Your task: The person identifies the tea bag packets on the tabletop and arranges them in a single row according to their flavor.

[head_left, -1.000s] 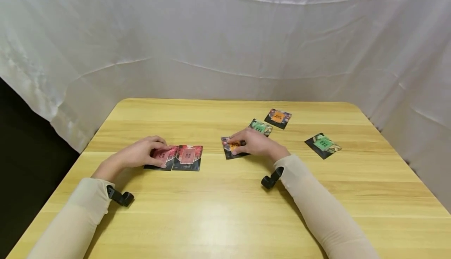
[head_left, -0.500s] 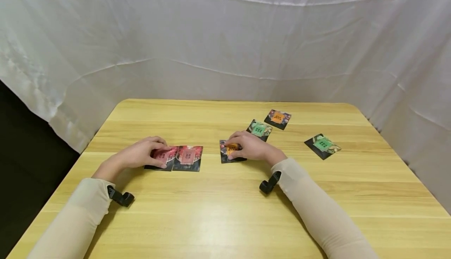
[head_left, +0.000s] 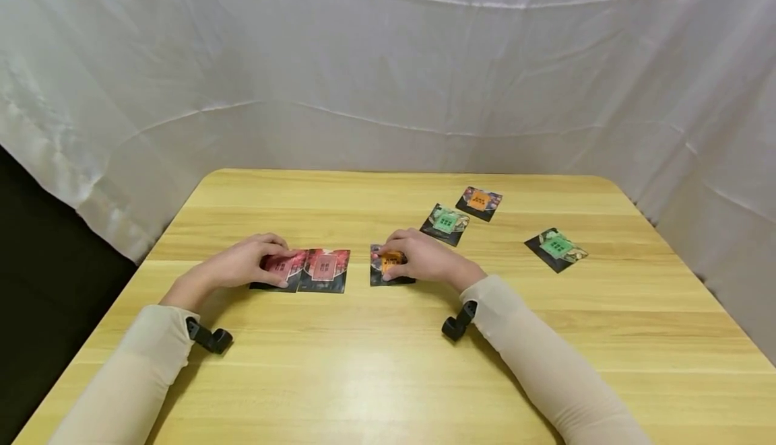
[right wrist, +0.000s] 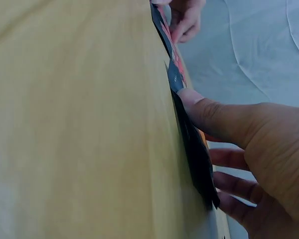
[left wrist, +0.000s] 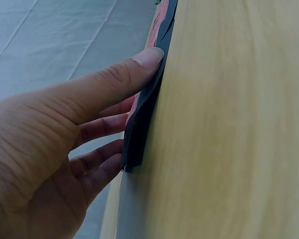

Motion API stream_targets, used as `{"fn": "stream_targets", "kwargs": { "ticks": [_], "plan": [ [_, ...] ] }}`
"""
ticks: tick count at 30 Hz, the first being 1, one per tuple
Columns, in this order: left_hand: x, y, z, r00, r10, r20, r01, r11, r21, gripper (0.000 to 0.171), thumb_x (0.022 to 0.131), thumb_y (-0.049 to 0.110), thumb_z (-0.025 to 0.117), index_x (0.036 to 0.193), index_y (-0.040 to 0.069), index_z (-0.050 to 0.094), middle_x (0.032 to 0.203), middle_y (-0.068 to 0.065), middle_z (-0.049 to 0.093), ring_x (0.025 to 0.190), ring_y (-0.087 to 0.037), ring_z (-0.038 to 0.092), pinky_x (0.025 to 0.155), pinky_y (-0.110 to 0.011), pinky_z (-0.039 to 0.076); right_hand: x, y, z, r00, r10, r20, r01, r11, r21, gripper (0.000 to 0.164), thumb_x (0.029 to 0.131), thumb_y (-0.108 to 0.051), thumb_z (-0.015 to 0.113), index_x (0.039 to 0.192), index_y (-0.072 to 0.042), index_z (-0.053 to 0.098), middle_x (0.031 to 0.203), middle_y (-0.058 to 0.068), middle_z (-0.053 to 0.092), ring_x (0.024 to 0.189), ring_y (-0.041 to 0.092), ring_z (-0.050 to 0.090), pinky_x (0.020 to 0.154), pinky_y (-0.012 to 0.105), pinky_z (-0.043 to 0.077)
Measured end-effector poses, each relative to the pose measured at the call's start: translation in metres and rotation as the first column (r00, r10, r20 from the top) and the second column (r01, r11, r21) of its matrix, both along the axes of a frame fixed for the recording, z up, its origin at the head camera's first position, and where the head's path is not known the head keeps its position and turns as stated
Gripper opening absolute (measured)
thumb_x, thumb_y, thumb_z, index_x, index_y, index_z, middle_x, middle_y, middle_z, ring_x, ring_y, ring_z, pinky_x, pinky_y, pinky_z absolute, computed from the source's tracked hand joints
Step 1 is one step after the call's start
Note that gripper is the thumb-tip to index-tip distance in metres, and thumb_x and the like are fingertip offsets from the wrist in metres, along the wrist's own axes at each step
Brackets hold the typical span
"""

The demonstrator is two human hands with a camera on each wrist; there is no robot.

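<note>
My left hand [head_left: 245,263] rests with thumb and fingertips on a flat black sachet with a red label [head_left: 280,268]; part of it is under the hand. A second red-labelled sachet [head_left: 324,271] lies at its right edge. In the left wrist view the thumb [left wrist: 149,58] presses on the dark lower border of the sachet. My right hand [head_left: 427,258] holds an orange-labelled sachet [head_left: 392,264] flat on the table between thumb and fingers, a small gap to the right of the red pair. In the right wrist view this sachet [right wrist: 194,154] looks slightly bent.
Behind the right hand lie a green-labelled sachet [head_left: 445,223] and another orange-labelled one [head_left: 479,202]. Farther right, a tilted green-labelled sachet [head_left: 556,250] lies on the wooden table [head_left: 376,364]. A pale curtain [head_left: 388,81] hangs beyond the table's back edge.
My right hand has moved left and slightly nearer with the orange-labelled sachet, which now sits straighter. The green-labelled sachet behind it shows fully. My left hand has stayed in place.
</note>
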State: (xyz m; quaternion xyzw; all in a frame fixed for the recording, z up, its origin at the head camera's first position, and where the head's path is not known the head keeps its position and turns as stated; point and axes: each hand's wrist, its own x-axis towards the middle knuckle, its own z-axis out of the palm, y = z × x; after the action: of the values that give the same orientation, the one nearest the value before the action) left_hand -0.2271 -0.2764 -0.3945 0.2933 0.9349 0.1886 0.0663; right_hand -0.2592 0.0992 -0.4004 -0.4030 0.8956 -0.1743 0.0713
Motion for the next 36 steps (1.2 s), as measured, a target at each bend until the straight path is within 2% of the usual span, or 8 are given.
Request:
{"fn": "stream_targets", "kwargs": {
  "ticks": [6, 16, 27, 36],
  "plan": [
    [0.000, 0.001, 0.000, 1.000, -0.001, 0.001, 0.001, 1.000, 0.003, 0.064, 0.080, 0.043, 0.080, 0.129, 0.004, 0.065, 0.125, -0.012, 0.054, 0.115, -0.033, 0.051, 0.098, -0.053, 0.041, 0.008, -0.009, 0.002, 0.999, -0.009, -0.030, 0.010, 1.000, 0.026, 0.050, 0.089, -0.046, 0.069, 0.132, -0.020, 0.063, 0.128, 0.000, 0.056, 0.118, 0.021, 0.050, 0.102, 0.039, 0.039],
    [0.001, 0.000, -0.001, 1.000, -0.003, -0.005, 0.003, 1.000, 0.014, 0.065, 0.080, 0.044, 0.079, 0.129, 0.004, 0.065, 0.125, -0.012, 0.054, 0.115, -0.033, 0.051, 0.098, -0.053, 0.041, 0.019, -0.020, 0.005, 0.999, 0.001, -0.033, 0.001, 0.999, 0.050, 0.053, 0.089, -0.048, 0.068, 0.133, -0.019, 0.062, 0.130, 0.001, 0.055, 0.120, 0.021, 0.050, 0.102, 0.039, 0.041],
    [0.000, 0.000, 0.001, 1.000, -0.005, -0.006, 0.005, 1.000, 0.019, 0.064, 0.080, 0.045, 0.079, 0.127, 0.003, 0.065, 0.125, -0.011, 0.054, 0.115, -0.033, 0.051, 0.098, -0.053, 0.041, 0.021, -0.023, 0.008, 0.998, 0.015, -0.067, -0.011, 0.998, 0.064, 0.053, 0.090, -0.049, 0.065, 0.133, -0.019, 0.062, 0.132, 0.001, 0.056, 0.123, 0.021, 0.050, 0.104, 0.039, 0.040],
    [-0.001, 0.000, 0.002, 1.000, -0.012, -0.012, 0.012, 1.000, 0.005, 0.064, 0.082, 0.045, 0.078, 0.129, 0.004, 0.065, 0.127, -0.014, 0.053, 0.116, -0.036, 0.051, 0.098, -0.055, 0.040, 0.021, -0.024, 0.009, 0.999, 0.016, -0.048, -0.013, 0.998, 0.060, 0.051, 0.092, -0.049, 0.063, 0.132, -0.019, 0.062, 0.134, 0.001, 0.056, 0.124, 0.021, 0.051, 0.104, 0.039, 0.040]
  ]
}}
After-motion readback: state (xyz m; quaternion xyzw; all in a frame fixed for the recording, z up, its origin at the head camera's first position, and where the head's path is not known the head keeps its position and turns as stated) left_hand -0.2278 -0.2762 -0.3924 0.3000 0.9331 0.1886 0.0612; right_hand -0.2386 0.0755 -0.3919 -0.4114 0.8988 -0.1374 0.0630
